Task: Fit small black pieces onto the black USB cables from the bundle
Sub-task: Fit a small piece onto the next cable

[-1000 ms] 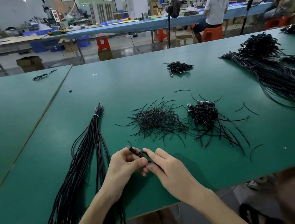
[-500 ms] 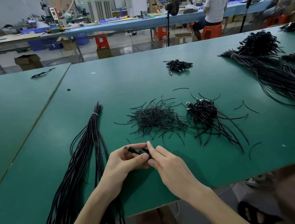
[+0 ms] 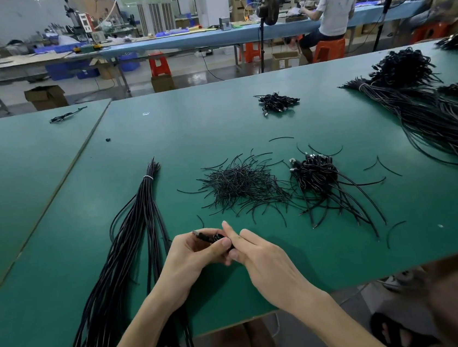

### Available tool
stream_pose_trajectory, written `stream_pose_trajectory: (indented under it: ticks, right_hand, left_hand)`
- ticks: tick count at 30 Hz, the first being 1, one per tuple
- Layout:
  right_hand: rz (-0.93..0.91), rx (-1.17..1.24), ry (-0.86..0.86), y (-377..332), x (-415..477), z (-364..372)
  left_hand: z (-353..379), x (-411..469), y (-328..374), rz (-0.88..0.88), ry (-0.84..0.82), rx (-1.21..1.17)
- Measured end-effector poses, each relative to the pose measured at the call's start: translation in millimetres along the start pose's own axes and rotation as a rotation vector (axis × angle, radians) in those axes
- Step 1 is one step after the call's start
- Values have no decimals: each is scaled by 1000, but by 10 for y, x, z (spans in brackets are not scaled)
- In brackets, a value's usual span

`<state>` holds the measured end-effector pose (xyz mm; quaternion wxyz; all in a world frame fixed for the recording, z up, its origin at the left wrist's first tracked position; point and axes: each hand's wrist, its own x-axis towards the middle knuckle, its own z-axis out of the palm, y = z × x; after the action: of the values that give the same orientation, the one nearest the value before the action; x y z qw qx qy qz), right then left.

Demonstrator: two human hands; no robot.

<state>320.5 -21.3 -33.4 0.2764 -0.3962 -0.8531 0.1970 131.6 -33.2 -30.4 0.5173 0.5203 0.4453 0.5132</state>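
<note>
At the near edge of a green worktop, the person's two hands meet over the mat. The left hand is curled round the end of a black USB cable, whose metal plug pokes out up and to the left past the fingers. The right hand pinches the same cable between thumb and forefinger, touching the left thumb. Something small and black sits between the fingertips, but the hands hide too much to tell what it is.

Left of the hands lies the bundle of long black cables, bound near its far tip by a pale tie and trailing off the near edge. Beyond the hands is a loose scatter of thin black strands, and just beside it on the right a heap of coiled cables with metal plugs showing. Farther back sits a smaller heap. Along the right side runs a second large bundle, with a tangled mass at its far end.

A second green worktop butts against this one on the left and carries one stray cable. Across the aisle a long blue bench holds tools and bins. Another person sits at it on an orange stool, back to the camera, near a standing fan. An open cardboard box sits on the floor.
</note>
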Motion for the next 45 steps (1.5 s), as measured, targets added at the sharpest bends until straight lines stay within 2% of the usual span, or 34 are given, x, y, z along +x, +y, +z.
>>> stream_pose_trajectory:
  ticks: [5,13,19,27,33,42,45]
  right_hand:
    - [17,-21,-8,-48,5,4]
    - [-29,-330,37,-159,2,91]
    - [-38,-348,188,-119,-29,82]
    - [35,-174,-18,-66,-1,30]
    - [84,42,-1,-61,-3,9]
    - [124,99,28,-34,9,31]
    - [164,198,7,7,34,19]
  left_hand:
    - [18,0,-12,37,57,43]
    - [41,-14,10,70,119,119]
    - [59,-36,36,85,67,156]
    - [51,-25,22,75,49,1]
    - [37,-13,23,90,42,-40]
    - [18,2,11,84,61,-3]
    - [6,10,12,65,38,36]
